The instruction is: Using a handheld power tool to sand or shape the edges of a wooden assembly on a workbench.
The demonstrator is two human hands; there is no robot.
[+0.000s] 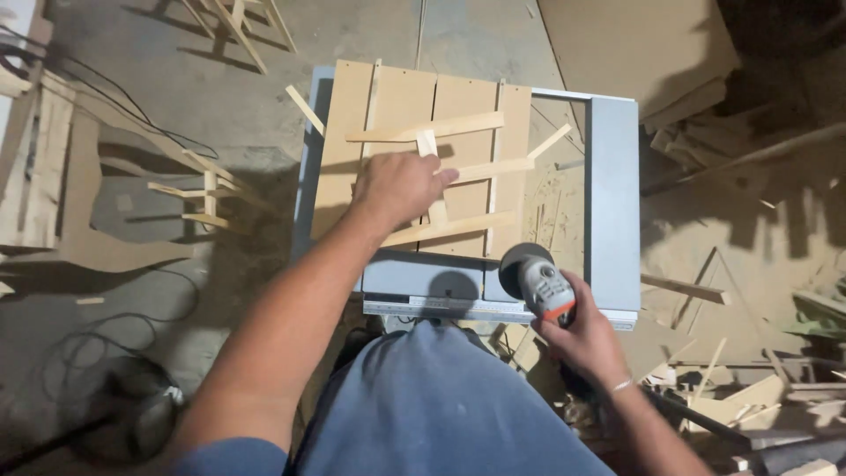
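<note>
Under both hands stands a grey bench (612,203), and a big flat board (397,106) lies on top of it. On the board, right under the left hand (397,187), lies a small wooden frame (441,176) made of thin sticks. Its three long sticks run sideways, out to the right of the left hand, and one short stick crosses them, pointing away from the person. The left hand lies flat on the frame with its fingers close together, pressing down. It is the nearer hand to the frame.

Near the front edge of the bench, the right hand (586,339) is wrapped tight around a grey grinder (538,280). Its round disc sits just past the fingers, close to the nearest long stick but apart from it.

No box or bin shows near the hands. Wood scraps (705,388) lie on the floor to the right of the right hand.
</note>
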